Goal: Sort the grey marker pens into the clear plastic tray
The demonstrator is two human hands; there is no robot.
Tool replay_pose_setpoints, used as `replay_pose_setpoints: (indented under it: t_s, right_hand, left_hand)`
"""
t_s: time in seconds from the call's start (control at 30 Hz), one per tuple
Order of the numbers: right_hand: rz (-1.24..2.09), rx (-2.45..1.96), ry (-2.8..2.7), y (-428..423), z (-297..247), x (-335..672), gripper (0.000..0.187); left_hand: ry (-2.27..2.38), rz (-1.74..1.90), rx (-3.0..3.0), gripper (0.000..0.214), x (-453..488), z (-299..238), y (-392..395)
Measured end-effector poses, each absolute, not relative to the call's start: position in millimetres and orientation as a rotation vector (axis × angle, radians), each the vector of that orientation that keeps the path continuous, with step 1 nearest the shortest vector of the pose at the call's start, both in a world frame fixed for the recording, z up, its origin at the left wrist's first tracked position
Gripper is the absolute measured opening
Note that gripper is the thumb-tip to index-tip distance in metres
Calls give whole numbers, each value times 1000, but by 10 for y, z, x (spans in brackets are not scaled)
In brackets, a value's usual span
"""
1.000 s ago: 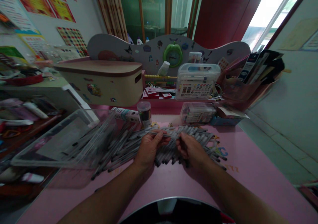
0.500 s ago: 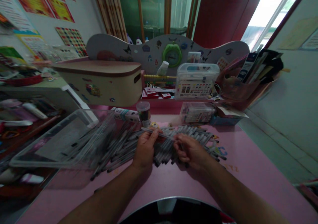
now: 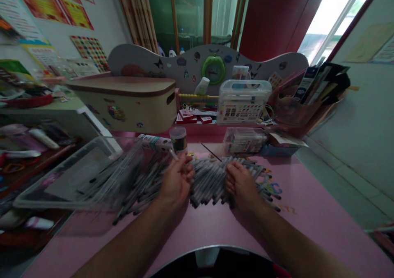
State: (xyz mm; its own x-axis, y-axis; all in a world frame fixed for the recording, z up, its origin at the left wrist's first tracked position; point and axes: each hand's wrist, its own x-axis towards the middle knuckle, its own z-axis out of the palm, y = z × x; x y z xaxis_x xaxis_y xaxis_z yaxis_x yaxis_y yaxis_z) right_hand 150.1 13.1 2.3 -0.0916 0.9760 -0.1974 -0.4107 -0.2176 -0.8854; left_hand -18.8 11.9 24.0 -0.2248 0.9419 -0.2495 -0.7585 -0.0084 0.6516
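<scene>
A heap of grey marker pens lies across the pink table in front of me. My left hand is closed on one pen, which pokes up and to the left from my fingers. My right hand rests on the right part of the heap, fingers curled down among the pens; what they grip is hidden. More pens spill out of a clear plastic tray tipped at the left.
A small dark jar and a clear pen case stand just beyond the heap. Behind them are a cream wooden box, a clear marker carry-case and a green clock. A cluttered shelf sits at the left.
The pen held level between both hands has gone into my left hand alone, now pointing up and left. My right hand let go of it and dropped onto the heap.
</scene>
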Motion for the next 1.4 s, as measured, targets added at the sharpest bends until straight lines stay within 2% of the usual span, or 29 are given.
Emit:
replay_pose_setpoints:
  t_s: [0.07,0.17,0.3,0.5,0.73,0.97,1.13,1.27,1.4]
  right_hand:
    - [1511,-973,-941,46,23,1436,28]
    - [1498,-951,-1202,-52,24,1391,23]
    - [1299,-1042,-1180,-56,18,1458,9]
    - [619,-1039,-1502,-102,10,1541,22]
    - [265,-787,-2003,-61,-108,1416,30]
    - [298,-890,-2146,-7,-170,1446,36]
    - [456,-965,-1926,-7,-24,1570,34]
    - [468,-1028,-1773,44,38,1638,28]
    - [442,-1023,-1808,74,34,1645,25]
  left_hand:
    - [808,1447,369,28,-56,183,25]
    - [836,1329,347,18,61,142,-65]
    - [823,1164,230,24,25,193,-78]
    - [570,926,173,20,92,184,-177]
    - [567,1012,-9,21,301,127,-255]
    - [650,1085,-42,22,298,89,-209]
    - [669,1118,-74,16,231,82,-163]
    - [842,1079,137,13,100,326,-169]
    - [825,1063,560,6,-214,776,-276]
